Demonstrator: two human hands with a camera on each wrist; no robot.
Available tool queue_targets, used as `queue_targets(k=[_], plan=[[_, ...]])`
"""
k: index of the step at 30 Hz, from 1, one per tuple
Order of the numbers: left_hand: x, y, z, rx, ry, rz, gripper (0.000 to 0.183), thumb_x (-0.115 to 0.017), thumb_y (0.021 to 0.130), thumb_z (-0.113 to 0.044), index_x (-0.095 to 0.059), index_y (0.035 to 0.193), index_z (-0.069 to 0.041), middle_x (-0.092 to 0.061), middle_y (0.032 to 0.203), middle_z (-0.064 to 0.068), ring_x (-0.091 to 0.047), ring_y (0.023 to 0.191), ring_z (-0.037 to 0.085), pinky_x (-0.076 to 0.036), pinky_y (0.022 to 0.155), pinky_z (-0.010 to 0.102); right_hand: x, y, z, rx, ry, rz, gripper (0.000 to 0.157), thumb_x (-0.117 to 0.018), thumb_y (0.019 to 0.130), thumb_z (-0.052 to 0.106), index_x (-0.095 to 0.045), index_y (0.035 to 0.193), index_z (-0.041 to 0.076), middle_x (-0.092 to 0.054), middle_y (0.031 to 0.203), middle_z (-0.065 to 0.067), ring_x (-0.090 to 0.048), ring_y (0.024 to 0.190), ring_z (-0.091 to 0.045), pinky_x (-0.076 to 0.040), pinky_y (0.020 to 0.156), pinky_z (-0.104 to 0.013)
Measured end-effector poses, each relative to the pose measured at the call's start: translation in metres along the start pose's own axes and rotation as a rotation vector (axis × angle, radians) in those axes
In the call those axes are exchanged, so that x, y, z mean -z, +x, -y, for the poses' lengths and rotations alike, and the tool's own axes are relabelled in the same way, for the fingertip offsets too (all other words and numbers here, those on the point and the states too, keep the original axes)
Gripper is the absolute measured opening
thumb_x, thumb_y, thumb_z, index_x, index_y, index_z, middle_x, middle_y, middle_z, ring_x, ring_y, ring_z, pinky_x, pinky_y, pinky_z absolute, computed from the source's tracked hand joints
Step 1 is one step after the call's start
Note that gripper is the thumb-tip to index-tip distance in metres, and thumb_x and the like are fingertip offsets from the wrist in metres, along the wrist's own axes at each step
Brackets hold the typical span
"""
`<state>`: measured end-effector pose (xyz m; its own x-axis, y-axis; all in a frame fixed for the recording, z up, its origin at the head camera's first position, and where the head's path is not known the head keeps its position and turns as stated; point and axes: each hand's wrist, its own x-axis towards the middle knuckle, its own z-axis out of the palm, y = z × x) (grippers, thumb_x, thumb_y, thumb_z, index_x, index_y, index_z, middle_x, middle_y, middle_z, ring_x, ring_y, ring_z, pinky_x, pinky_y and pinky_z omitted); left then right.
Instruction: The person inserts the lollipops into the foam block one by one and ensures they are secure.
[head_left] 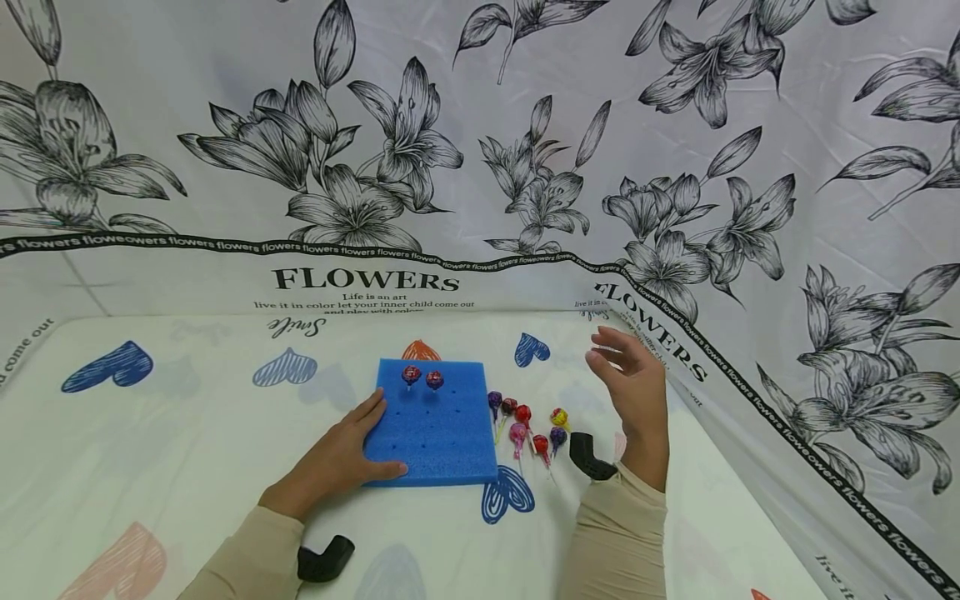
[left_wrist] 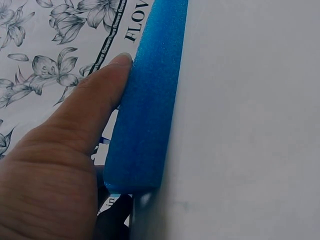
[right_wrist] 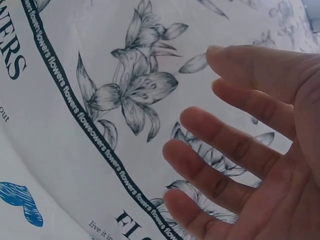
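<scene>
A flat blue foam block (head_left: 442, 433) with small holes in its top lies on the table in the head view. Two lollipops with dark red and blue wrappers, one (head_left: 410, 375) beside the other (head_left: 434, 381), stand upright near its far edge. My left hand (head_left: 337, 458) rests against the block's left side, thumb and fingers spread and fairly straight; the left wrist view shows the thumb (left_wrist: 95, 100) along the foam. Raised to the right, my right hand (head_left: 633, 387) holds nothing, its fingers apart and loosely bent in the right wrist view.
Several loose lollipops (head_left: 518, 433) in purple, red, pink and yellow wrappers lie just right of the block. A black angled piece (head_left: 590, 457) shows by the right wrist, another (head_left: 326, 558) by the left. A flower-printed curtain (head_left: 525, 167) hangs behind the heart-printed tablecloth (head_left: 187, 433).
</scene>
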<state>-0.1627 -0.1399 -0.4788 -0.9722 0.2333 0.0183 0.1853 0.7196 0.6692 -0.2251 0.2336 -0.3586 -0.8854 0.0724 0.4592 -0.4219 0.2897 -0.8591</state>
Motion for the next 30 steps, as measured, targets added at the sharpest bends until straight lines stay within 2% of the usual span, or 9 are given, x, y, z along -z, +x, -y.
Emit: queue_targets(k=[4,9,13,18,25,30], plan=[[0.001,0.000,-0.001,0.002,0.004,-0.001,0.113,-0.076,0.070,-0.063,-0.029,0.150,0.001,-0.017,0.159,0.012,-0.021,0.139,0.045,-0.027,0.105,0.061,0.003,0.001,-0.006,-0.069,-0.019,0.049,0.041,-0.075,0.086,0.011,-0.064,0.125,0.005,-0.063,0.116,-0.015,-0.060,0.102,-0.025,-0.052,0.081,-0.029],[0.002,0.000,-0.003,0.006,0.003,0.002,0.113,-0.076,0.070,-0.062,-0.029,0.150,0.001,-0.017,0.159,0.012,-0.021,0.139,0.045,-0.027,0.105,0.060,0.005,0.003,-0.017,-0.244,-0.160,0.169,0.045,-0.074,0.088,0.021,-0.061,0.130,0.011,-0.061,0.121,-0.011,-0.060,0.106,-0.025,-0.049,0.086,-0.041],[0.002,0.000,-0.003,0.008,0.003,0.006,0.113,-0.076,0.070,-0.062,-0.029,0.150,0.001,-0.017,0.159,0.012,-0.021,0.139,0.045,-0.026,0.105,0.061,0.003,0.003,-0.030,-0.355,-0.263,0.260,0.043,-0.072,0.089,0.020,-0.061,0.130,0.012,-0.061,0.123,-0.013,-0.059,0.109,-0.029,-0.045,0.091,-0.049],[0.001,-0.001,-0.003,-0.006,0.003,0.006,0.112,-0.077,0.070,-0.062,-0.029,0.149,0.002,-0.017,0.158,0.013,-0.021,0.138,0.045,-0.027,0.105,0.061,0.001,0.003,-0.041,-0.377,-0.280,0.311,0.040,-0.072,0.089,0.016,-0.063,0.127,0.010,-0.061,0.123,-0.015,-0.059,0.108,-0.031,-0.045,0.092,-0.050],[0.000,0.000,-0.001,0.002,0.000,0.010,0.113,-0.077,0.069,-0.062,-0.029,0.150,0.001,-0.017,0.159,0.011,-0.021,0.139,0.045,-0.027,0.105,0.061,0.000,0.001,-0.057,-0.454,-0.296,0.383,0.038,-0.073,0.087,0.016,-0.066,0.124,0.013,-0.063,0.122,-0.007,-0.058,0.111,-0.029,-0.044,0.096,-0.051],[0.001,0.000,-0.001,0.004,0.003,0.009,0.114,-0.077,0.069,-0.063,-0.029,0.150,0.001,-0.017,0.159,0.012,-0.021,0.138,0.046,-0.027,0.104,0.061,0.000,0.000,-0.071,-0.491,-0.299,0.432,0.038,-0.071,0.088,0.011,-0.065,0.125,0.008,-0.064,0.120,-0.007,-0.058,0.113,-0.031,-0.039,0.099,-0.056]])
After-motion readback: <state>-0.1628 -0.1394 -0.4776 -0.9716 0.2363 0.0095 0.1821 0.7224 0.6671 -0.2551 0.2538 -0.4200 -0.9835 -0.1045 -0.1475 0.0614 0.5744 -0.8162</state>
